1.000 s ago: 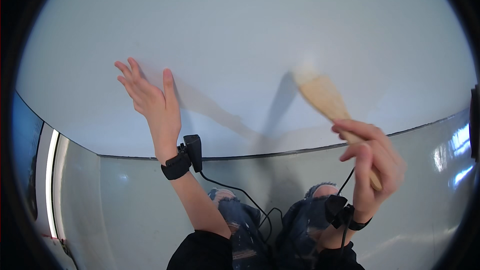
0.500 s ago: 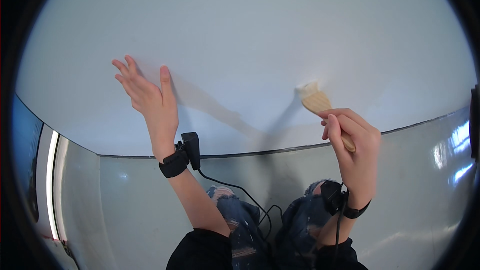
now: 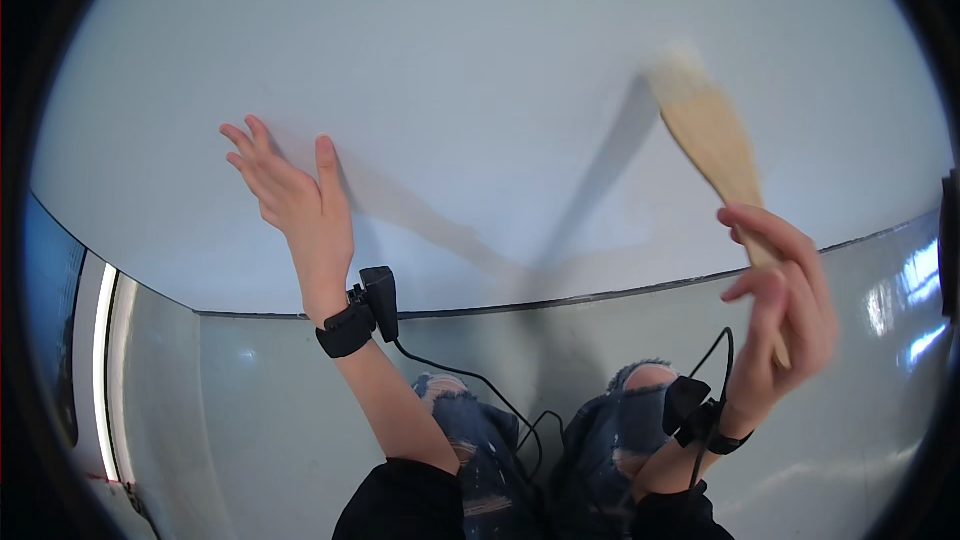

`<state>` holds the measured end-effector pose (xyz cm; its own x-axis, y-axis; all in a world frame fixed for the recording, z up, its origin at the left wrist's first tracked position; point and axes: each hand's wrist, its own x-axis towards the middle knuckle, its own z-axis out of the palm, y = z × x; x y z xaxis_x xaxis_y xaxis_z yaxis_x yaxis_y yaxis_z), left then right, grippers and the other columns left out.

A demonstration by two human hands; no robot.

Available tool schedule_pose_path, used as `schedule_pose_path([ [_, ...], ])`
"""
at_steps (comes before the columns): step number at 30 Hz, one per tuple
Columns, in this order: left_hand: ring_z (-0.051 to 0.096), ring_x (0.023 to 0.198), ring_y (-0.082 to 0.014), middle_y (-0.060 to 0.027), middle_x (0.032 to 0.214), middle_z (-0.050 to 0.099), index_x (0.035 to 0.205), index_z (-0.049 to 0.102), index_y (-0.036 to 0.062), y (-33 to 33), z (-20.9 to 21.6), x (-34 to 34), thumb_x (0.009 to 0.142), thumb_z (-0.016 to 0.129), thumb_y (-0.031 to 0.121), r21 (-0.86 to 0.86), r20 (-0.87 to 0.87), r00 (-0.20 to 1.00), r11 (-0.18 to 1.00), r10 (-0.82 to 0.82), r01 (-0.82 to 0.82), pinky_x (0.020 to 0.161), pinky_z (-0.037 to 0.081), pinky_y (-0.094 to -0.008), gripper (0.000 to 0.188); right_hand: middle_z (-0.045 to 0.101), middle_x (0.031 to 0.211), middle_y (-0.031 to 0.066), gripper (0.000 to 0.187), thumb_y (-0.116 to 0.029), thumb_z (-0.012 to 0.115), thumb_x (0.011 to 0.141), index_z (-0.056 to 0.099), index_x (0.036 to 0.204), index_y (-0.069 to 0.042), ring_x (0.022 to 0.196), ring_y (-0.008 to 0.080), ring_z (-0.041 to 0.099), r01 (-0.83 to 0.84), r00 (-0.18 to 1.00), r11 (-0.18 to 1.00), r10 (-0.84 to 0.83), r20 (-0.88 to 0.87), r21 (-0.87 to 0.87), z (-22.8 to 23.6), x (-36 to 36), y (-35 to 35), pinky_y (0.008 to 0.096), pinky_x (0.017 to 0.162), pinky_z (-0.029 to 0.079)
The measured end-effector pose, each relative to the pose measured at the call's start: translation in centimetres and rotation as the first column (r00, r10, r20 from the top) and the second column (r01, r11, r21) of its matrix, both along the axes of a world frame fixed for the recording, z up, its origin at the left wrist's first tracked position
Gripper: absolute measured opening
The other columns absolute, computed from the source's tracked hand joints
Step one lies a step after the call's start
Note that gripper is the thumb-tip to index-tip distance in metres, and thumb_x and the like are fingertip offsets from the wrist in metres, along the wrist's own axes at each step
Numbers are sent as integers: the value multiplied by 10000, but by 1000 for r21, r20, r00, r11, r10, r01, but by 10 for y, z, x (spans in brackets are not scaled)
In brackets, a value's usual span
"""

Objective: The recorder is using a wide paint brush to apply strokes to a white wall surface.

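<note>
A flat brush [image 3: 712, 135] with a pale wooden handle and whitish bristles is in my right hand [image 3: 790, 305]. The fingers pinch its handle, and the bristles point up and a little left, over or against a plain white surface [image 3: 480, 90]. Whether the bristle tips touch that surface I cannot tell; they are slightly blurred. My left hand [image 3: 305, 200] rests at the white surface's left part, fingers stretched and spread, holding nothing. Both wrists wear black straps with small black devices.
A dark edge [image 3: 480, 313] borders the white surface, with a shiny grey floor [image 3: 300, 420] below it. Black cables [image 3: 480, 377] run from the wrist devices across my lap, over ripped jeans [image 3: 490, 440]. A bright vertical strip [image 3: 104, 370] stands at the left.
My right hand has moved right and slightly down; the brush now reaches higher and shows more of its length. My left hand has barely shifted.
</note>
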<state>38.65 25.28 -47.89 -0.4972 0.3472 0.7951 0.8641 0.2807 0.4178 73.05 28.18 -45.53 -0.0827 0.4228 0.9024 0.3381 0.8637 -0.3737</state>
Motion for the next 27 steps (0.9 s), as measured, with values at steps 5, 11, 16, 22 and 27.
schedule_pose_path([
  [5,14,1550,-449,-166,1706,-24,1631,98,82,1,-1,-2,1054,427,534,4,8,1000,1000,-5,5,1190,124,-619,804,714,932,160,123,98,575,876,602,756,92,618,165,617,-112,992,979,120,41,-171,-14,-9,14,286,571,483],
  [11,10,1549,-451,-167,1705,-21,1630,102,79,1,-1,-3,1053,430,534,-5,4,1000,1000,-3,3,1184,128,-632,805,709,861,112,160,12,584,944,637,812,83,583,152,593,-123,989,907,147,29,-402,-17,-7,15,282,553,467],
  [16,10,1551,-447,-165,1706,-23,1630,103,78,1,-1,0,1051,432,533,-1,8,1000,1000,-1,1,1183,128,-634,807,683,747,95,203,-58,582,977,674,846,67,587,143,597,-82,971,788,202,129,-611,-27,-1,23,282,564,466],
  [22,15,1551,-445,-158,1708,-22,1630,103,75,5,-4,0,1054,427,528,5,-7,1000,1000,-1,1,1189,126,-620,802,713,788,152,289,-71,537,978,659,758,70,653,179,665,-169,986,804,145,-88,-570,-7,15,3,285,620,516],
  [27,18,1550,-445,-162,1706,-22,1630,111,79,0,-1,-4,1058,415,527,12,-32,999,1000,10,-9,1189,127,-619,787,712,970,283,412,-118,437,990,485,608,30,759,313,711,-176,948,971,124,-292,-162,-10,19,6,367,704,570],
])
